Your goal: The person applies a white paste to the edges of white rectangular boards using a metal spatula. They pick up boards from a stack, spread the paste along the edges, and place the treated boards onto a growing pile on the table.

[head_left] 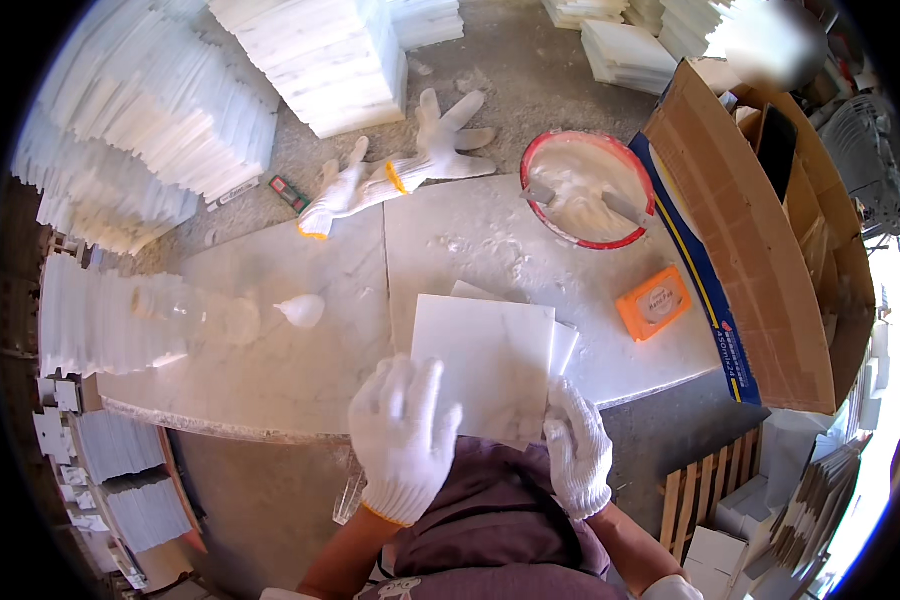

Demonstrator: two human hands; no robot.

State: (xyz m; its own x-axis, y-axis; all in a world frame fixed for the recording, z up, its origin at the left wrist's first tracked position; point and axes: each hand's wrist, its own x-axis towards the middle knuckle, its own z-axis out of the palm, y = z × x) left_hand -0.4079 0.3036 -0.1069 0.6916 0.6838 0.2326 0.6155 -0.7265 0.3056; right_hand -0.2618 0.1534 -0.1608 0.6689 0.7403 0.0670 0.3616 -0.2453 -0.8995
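Note:
A square white marble tile [482, 360] with faint grey veins lies before me, its near edge reaching past the table's front edge. Other white tiles [564, 345] show partly from beneath it. My left hand [406, 430], in a white knit glove, is at the tile's left near corner with its fingers stretched and apart. My right hand [577, 448], gloved alike, is closed at the tile's right near edge, thumb against the side; its fingertips are partly hidden.
On the stone tabletop [270, 390] are an orange box [654, 303], a red-rimmed tub of white paste [590, 200] with scrapers, a white rubber bulb [302, 310], a clear jar [165, 305] and spare gloves [440, 145]. Tile stacks [315, 60] stand behind; a cardboard box [740, 220] stands right.

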